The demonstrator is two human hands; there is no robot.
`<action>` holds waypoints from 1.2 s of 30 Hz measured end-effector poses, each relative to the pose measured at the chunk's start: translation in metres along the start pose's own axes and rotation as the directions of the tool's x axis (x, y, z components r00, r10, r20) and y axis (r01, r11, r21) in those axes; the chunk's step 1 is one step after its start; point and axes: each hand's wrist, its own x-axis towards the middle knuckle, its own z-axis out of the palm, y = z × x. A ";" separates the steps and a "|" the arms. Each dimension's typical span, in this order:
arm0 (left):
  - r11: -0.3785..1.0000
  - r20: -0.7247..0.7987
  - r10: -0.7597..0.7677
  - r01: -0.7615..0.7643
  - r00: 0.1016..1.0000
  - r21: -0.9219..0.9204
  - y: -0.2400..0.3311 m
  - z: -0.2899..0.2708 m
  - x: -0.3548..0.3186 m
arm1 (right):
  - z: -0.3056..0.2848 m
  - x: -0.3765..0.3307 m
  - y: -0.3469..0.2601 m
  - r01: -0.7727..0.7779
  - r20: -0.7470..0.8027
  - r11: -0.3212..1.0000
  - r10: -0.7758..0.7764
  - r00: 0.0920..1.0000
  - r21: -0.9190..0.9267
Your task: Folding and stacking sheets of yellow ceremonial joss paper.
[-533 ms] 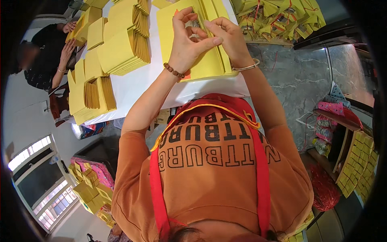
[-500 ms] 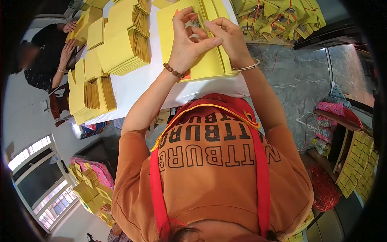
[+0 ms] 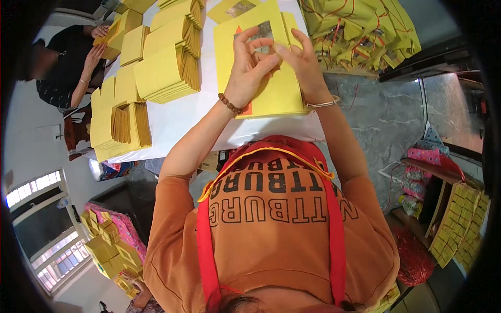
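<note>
A stack of yellow paper sheets (image 3: 281, 96) lies at the table's near edge. Its top sheet carries a silvery square patch (image 3: 266, 29) and some orange print, partly covered by my fingers. Over the patch is my left hand (image 3: 249, 70), its fingers curled but apart and its thumb reaching right. My right hand (image 3: 308, 70) hovers at the stack's right side, index finger raised, thumb pointing toward the left fingertips. Nothing shows in either hand. Whether the two thumbs touch I cannot tell.
Folded yellow paper bundles (image 3: 162, 75) fill the left of the white-covered table (image 3: 182, 112). Across it, another person's hands (image 3: 95, 52) rest on a yellow bundle. Yellow paper pieces with red strings (image 3: 360, 31) are heaped at the far right. Another yellow sheet (image 3: 229, 10) lies beyond my stack.
The sheet's right part, creased and raised before, now lies flatter, with more of the silvery patch showing. My right fingers have come apart and lifted. The whole view has shifted slightly.
</note>
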 end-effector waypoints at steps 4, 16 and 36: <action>0.988 0.018 -0.024 0.026 1.000 -0.149 -0.003 -0.007 -0.001 | -0.008 0.006 0.003 0.050 0.226 0.987 -0.014 0.974 -0.152; 0.988 -0.262 0.086 -0.117 0.961 -0.105 0.066 -0.060 0.013 | 0.012 0.028 -0.056 0.278 0.213 0.956 -0.291 0.933 0.090; 0.958 -0.142 0.285 -0.286 0.948 0.016 0.025 -0.060 -0.007 | -0.012 0.024 -0.038 0.240 0.339 0.958 -0.175 0.924 -0.158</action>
